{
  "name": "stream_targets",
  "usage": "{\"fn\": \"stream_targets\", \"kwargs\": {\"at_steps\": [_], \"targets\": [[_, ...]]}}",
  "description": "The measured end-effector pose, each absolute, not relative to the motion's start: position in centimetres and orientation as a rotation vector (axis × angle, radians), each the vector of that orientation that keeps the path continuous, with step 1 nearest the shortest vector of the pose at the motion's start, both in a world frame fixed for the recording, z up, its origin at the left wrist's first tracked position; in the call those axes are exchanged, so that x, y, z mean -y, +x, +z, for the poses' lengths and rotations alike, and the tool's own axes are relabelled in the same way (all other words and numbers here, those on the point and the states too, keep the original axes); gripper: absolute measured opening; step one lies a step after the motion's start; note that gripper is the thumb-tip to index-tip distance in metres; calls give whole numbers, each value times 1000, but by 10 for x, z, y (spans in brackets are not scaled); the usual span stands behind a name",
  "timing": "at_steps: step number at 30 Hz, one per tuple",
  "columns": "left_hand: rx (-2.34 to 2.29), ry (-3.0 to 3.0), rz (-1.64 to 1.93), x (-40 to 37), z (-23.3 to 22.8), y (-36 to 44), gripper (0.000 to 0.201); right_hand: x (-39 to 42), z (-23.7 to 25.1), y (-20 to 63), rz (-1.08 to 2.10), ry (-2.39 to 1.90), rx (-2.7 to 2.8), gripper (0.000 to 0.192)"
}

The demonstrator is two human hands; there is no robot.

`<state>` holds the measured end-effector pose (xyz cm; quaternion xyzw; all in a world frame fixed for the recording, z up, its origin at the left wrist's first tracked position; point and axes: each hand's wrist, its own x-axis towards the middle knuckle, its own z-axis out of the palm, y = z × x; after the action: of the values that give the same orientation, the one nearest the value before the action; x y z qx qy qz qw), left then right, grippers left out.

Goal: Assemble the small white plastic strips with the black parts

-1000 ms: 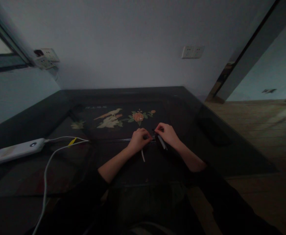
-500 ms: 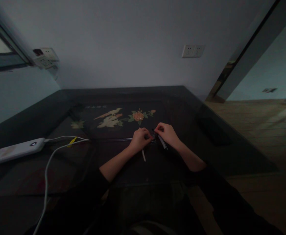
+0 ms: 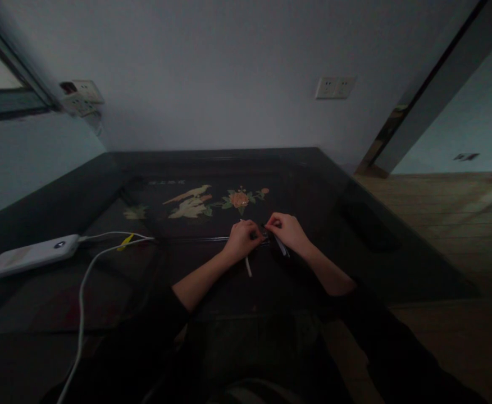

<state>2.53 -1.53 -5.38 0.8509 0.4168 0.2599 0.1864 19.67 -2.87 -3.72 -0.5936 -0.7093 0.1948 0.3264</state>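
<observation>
My left hand and my right hand are close together above the dark tabletop. Both are closed in pinches around a small dark object between the fingertips, too dim to name. Below my left hand a thin white strip sticks out toward me; its upper part is hidden by the hand. A pale, narrow strip with a dark edge hangs under my right fingers. I cannot tell how these pieces join.
A white power bank lies at the left with a white cable and a yellow tie on it. A dark flat object lies at the right. Bird and flower inlay decorates the tabletop. Wall sockets are behind.
The view has shifted very slightly. Both hands keep almost the same pose, with only a tiny movement at the fingertips.
</observation>
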Motion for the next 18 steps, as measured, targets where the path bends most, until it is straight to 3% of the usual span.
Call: {"fn": "stream_targets", "kwargs": {"at_steps": [18], "targets": [[-1107, 2278, 834, 13, -53, 25, 10, 29, -40, 196, 490, -1582, 1878, 5]]}}
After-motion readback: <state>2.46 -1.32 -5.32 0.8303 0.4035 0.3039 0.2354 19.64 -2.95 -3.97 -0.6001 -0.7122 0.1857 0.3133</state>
